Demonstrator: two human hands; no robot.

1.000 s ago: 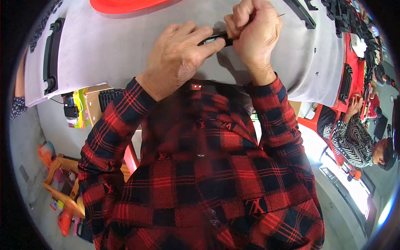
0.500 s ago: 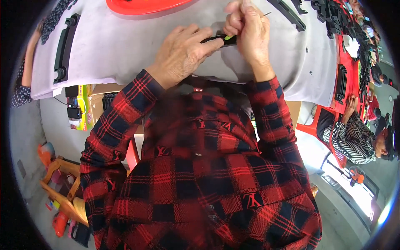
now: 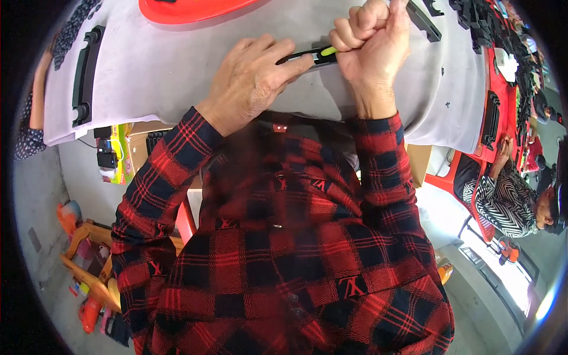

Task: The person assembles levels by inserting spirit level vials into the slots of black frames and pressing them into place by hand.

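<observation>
My left hand is closed around one end of a long, narrow black part, its thumb and fingers pinching it against the cloth. Some lighter, shiny detail shows along that part. My right hand is curled into a fist at the other end of it. From the lower side of this fist pokes the yellow-green end of a slim tool, lying against the black part. Fingers hide the remainder of the tool, so I cannot make out its kind.
A red tray stands on the pale tablecloth at the far side. Another long black part lies at the left, and a black bar at the far right. Several black parts cover a red table, where a seated person works.
My right fist has moved slightly right and turned, and the thin metal point at its top no longer shows. My left hand has shifted slightly left, still on the black part.
</observation>
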